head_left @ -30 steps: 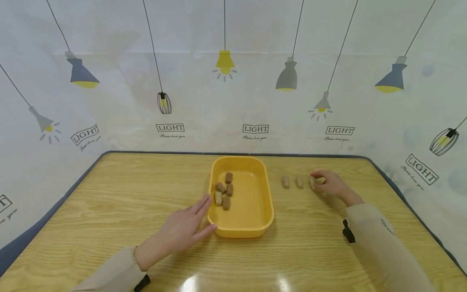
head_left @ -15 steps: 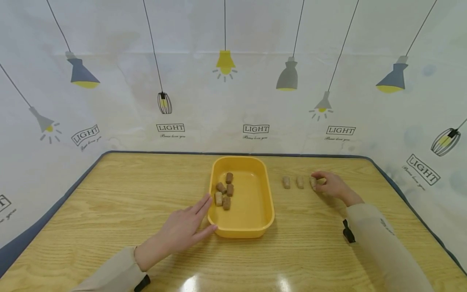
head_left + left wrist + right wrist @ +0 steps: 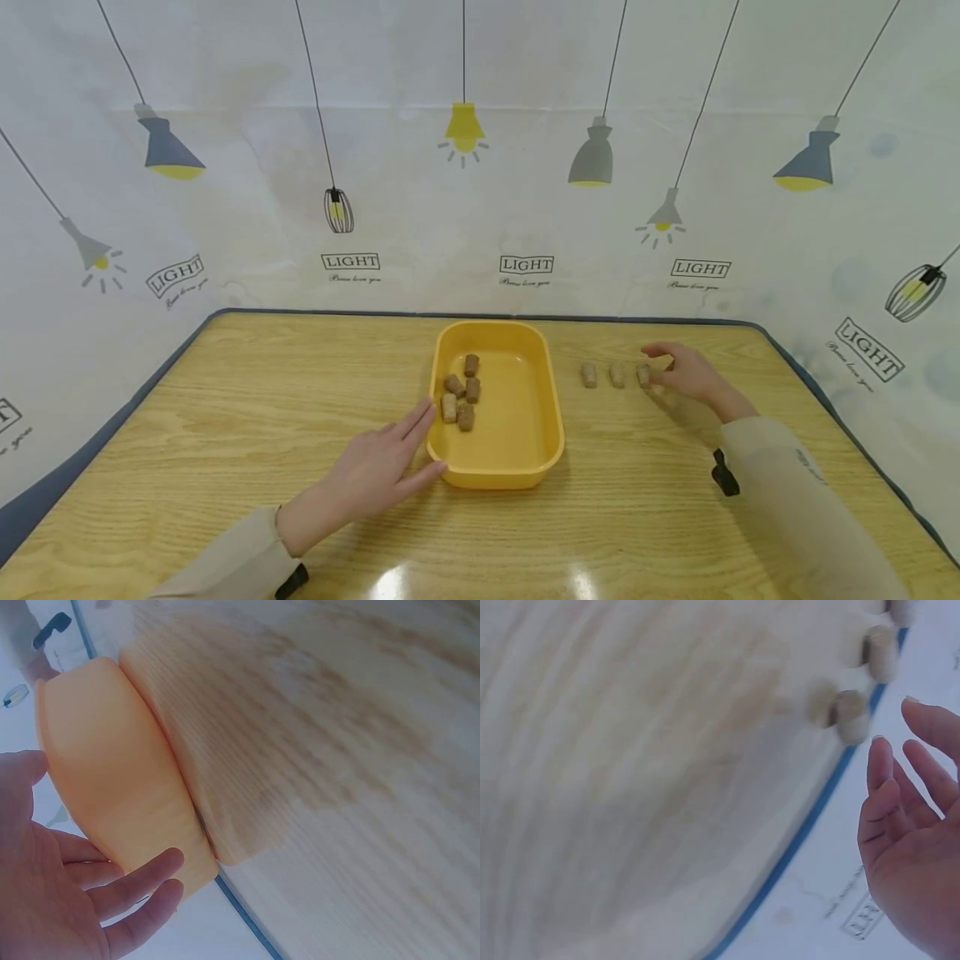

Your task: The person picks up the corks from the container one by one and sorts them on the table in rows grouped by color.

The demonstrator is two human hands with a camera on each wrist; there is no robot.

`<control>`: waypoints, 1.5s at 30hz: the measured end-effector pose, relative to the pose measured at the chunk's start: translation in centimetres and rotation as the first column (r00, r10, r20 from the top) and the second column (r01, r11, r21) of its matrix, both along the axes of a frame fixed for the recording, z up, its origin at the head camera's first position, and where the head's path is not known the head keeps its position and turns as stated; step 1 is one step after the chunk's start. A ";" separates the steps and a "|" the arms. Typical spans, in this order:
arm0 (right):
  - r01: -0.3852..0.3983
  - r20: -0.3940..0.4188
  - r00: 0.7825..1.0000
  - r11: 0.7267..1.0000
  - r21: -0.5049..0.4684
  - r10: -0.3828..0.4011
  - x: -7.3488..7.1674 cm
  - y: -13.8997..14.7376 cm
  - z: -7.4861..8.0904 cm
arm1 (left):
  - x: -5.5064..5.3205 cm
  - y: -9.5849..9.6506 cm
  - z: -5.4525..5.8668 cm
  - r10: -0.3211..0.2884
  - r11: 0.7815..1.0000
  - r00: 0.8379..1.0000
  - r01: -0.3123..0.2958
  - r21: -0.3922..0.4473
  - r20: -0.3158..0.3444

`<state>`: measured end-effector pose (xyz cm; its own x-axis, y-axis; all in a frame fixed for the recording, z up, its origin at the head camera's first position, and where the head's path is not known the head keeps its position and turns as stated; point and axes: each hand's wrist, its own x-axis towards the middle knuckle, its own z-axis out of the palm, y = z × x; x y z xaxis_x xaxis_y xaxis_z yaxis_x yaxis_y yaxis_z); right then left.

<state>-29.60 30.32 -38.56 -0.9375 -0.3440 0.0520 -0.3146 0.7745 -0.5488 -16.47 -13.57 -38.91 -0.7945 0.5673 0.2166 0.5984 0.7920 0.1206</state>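
Note:
In the head view my left hand (image 3: 367, 468) rests its fingertips and thumb against the left side of a yellow plastic tub (image 3: 517, 442), fingers straight. The left wrist view shows those fingers along the tub's outer wall (image 3: 112, 757). Inside lie several brown corks (image 3: 465, 417) and one paler cork (image 3: 448, 408), grouped at the left. On the table right of the tub, three light corks stand in a row: a left one (image 3: 588, 375), a middle one (image 3: 617, 375) and a right one (image 3: 643, 376). My right hand (image 3: 693, 377) is beside the right cork, finger and thumb spread apart, holding nothing.
The wooden table (image 3: 300, 375) ends at a dark blue edge strip (image 3: 337, 312). Behind it rises a pale wall covering (image 3: 405, 192) printed with hanging lamps. The tub's far end is close to that back edge.
My right hand has let go of the rightmost cork, spreading its fingers and drawing slightly right. That cork stays standing in the row. My left hand and the tub have not moved.

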 end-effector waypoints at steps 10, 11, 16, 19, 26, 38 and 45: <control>-0.110 -0.086 0.990 0.994 0.007 0.110 0.2 -3.5 3.0 | 0.1 0.0 0.1 0.005 1.000 1.000 -0.005 -0.005 0.002; -0.120 -0.089 0.989 0.993 0.009 0.120 0.3 -4.0 3.2 | 0.1 0.0 0.1 0.006 1.000 1.000 -0.006 -0.007 0.003; -0.201 -0.105 0.975 0.979 -0.024 0.197 0.7 -6.8 4.1 | 0.1 0.0 0.1 0.007 1.000 1.000 -0.007 -0.014 0.007; -0.247 -0.092 0.966 0.967 -0.056 0.241 1.1 -8.5 4.3 | 0.1 0.0 0.1 0.006 1.000 1.000 -0.006 -0.015 0.011; -0.342 -0.076 0.938 0.938 -0.049 0.338 2.0 -12.4 4.9 | 0.0 0.0 0.0 -0.003 1.000 1.000 0.003 -0.011 0.000; -0.386 -0.064 0.917 0.917 0.095 0.393 3.0 -18.0 6.7 | 0.0 0.0 0.1 -0.001 1.000 1.000 0.001 -0.002 -0.003; -0.361 -0.017 0.930 0.924 0.128 0.366 2.8 -20.6 7.6 | -0.1 -0.1 -0.1 -0.003 1.000 1.000 0.003 -0.010 -0.021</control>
